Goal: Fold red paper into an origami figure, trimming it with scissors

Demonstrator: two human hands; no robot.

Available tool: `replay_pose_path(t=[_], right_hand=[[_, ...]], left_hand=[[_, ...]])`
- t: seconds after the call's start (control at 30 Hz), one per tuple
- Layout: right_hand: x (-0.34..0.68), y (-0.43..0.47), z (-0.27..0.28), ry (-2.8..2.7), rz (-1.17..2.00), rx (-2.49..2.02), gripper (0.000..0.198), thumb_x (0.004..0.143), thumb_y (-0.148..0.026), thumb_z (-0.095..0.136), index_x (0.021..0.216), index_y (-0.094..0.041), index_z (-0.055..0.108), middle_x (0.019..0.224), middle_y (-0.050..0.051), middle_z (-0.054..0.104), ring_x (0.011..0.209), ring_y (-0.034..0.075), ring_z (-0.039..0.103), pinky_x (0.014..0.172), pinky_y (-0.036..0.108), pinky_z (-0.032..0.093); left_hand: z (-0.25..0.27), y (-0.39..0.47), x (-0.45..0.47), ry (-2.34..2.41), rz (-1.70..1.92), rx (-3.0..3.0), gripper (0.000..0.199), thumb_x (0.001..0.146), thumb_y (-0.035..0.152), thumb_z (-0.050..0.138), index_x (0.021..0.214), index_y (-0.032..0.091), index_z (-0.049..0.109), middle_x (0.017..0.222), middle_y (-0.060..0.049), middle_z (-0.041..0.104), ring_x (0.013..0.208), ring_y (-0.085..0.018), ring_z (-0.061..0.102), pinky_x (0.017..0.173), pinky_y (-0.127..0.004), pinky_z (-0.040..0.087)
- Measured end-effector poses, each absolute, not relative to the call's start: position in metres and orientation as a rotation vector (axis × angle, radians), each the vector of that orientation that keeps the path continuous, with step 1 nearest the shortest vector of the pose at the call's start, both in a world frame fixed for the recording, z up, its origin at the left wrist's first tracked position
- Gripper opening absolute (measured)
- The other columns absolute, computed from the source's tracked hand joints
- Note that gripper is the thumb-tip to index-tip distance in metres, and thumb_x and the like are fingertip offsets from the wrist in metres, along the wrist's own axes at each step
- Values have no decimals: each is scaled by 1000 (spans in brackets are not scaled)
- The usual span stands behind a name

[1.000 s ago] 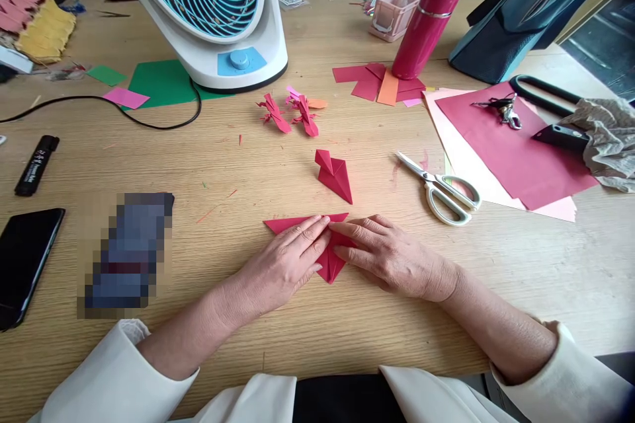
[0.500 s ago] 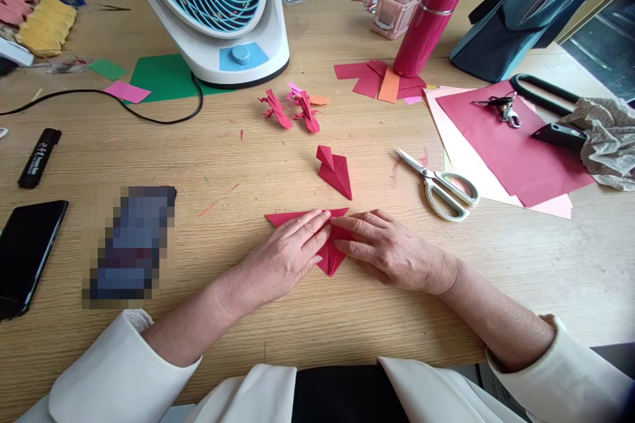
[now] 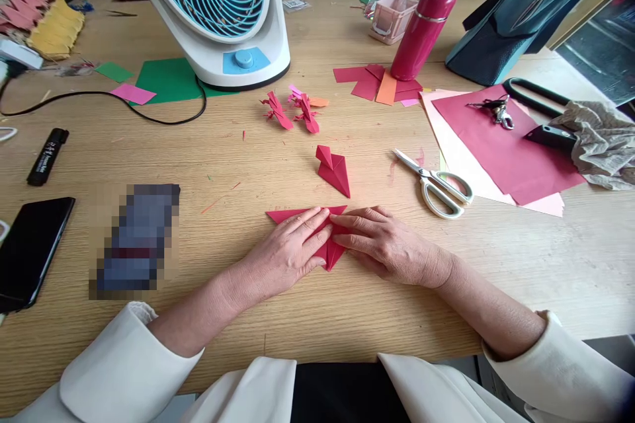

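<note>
A folded piece of red paper (image 3: 331, 252) lies flat on the table in front of me, its left corner and lower tip showing. My left hand (image 3: 297, 248) rests over its left part, fingers stretched out and lying flat. From the other side, my right hand (image 3: 381, 244) touches the paper with extended fingertips. Both hands hide much of it, and the fingertips of the two almost meet. Just beyond them lies another folded red paper piece (image 3: 335, 172). Farther back sit small red folded paper figures (image 3: 308, 114), with pink and orange bits.
Scissors (image 3: 436, 185) lie to the right, beside red sheets (image 3: 501, 139). Behind stand a fan (image 3: 253, 63), a red flask (image 3: 421, 36) and a bag (image 3: 496, 33). At left are a black marker (image 3: 47, 157), a black phone (image 3: 34, 251) and a blurred-out device (image 3: 141, 238).
The camera view has shifted slightly. Both hands stay on the folded red paper in nearly the same pose; the right fingertips have slid a little to the left.
</note>
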State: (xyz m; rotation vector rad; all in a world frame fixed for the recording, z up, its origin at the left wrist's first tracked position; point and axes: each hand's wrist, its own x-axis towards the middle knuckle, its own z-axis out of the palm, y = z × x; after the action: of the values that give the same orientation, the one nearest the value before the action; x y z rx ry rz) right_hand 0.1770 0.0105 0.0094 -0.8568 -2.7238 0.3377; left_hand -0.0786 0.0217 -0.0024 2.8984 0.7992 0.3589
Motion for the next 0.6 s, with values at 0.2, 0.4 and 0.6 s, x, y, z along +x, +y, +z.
replay_pose_path(t=[0.2, 0.4, 0.6], right_hand=[[181, 10, 4, -2761, 287, -816, 37, 99, -22, 52, 134, -15, 59, 152, 16, 47, 130, 30, 50, 102, 47, 45], [182, 10, 3, -2764, 321, -812, 36, 99, -22, 50, 133, -15, 59, 154, 16, 44, 130, 31, 49, 102, 49, 45], [185, 13, 6, -2486, 608, -857, 42, 97, -14, 51, 139, -15, 52, 131, 15, 62, 120, 24, 58, 101, 43, 49]], left_hand=[[-4, 22, -80, 757, 361, 2898, 43, 94, 28, 61, 130, 5, 57, 149, -25, 47, 143, -33, 41, 115, -49, 43], [-1, 22, -80, 742, 397, 2912, 38, 95, 26, 59, 129, 9, 58, 144, -20, 53, 140, -31, 45, 112, -48, 46], [1, 24, -73, 780, 428, 2958, 38, 96, 28, 57, 126, 5, 59, 133, -19, 63, 128, -31, 56, 110, -48, 48]])
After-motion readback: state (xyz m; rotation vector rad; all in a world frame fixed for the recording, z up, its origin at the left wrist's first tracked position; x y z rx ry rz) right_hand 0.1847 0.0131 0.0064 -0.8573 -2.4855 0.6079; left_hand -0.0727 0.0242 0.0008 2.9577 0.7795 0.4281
